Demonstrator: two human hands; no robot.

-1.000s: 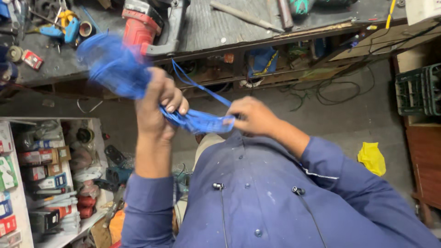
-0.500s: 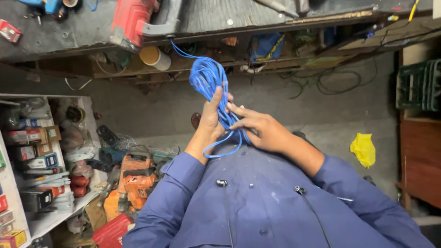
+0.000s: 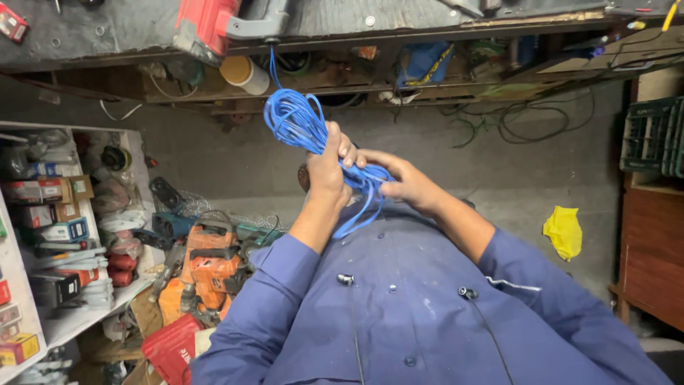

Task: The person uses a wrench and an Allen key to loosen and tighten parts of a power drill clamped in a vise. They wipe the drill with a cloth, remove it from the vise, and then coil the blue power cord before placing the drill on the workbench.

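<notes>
White shelf unit (image 3: 68, 324), at nine o'clock: stocked with small boxes and spools. Orange power tool (image 3: 206, 267), at seven o'clock on the floor, beside a red case (image 3: 167, 349). Left hand (image 3: 329, 167), centre: fist closed round a bundle of blue cable (image 3: 296, 121), coils standing up toward eleven o'clock. One strand ran up to a red-and-grey power tool (image 3: 228, 21) on the tabletop (image 3: 399, 18) at twelve o'clock. Right hand (image 3: 399, 182), just beside the left: fingers pinched on the loose loops hanging below. Yellow cloth (image 3: 564, 229), at three o'clock on the floor. Green crate (image 3: 652, 135), at two o'clock.
</notes>
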